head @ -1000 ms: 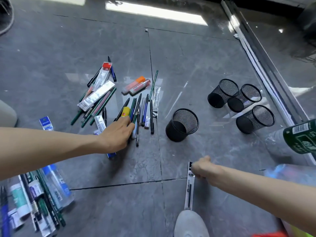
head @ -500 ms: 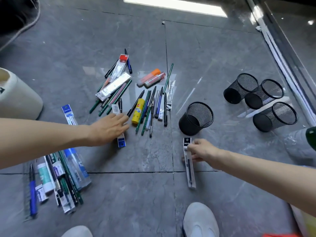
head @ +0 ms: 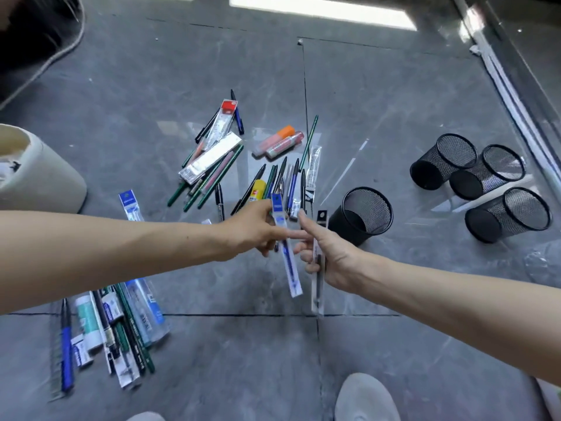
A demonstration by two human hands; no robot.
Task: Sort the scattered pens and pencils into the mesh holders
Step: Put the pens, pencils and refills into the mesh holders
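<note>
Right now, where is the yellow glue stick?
In the head view, the yellow glue stick lies on the floor in the middle cluster of pens, just beyond the left hand and left of the nearest mesh holder.

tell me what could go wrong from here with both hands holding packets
1. The left hand pinches the blue refill packet near its top, so it may slip out.
2. The right hand holds the black packet beside the nearest mesh holder; a careless swing might knock it over.
</note>
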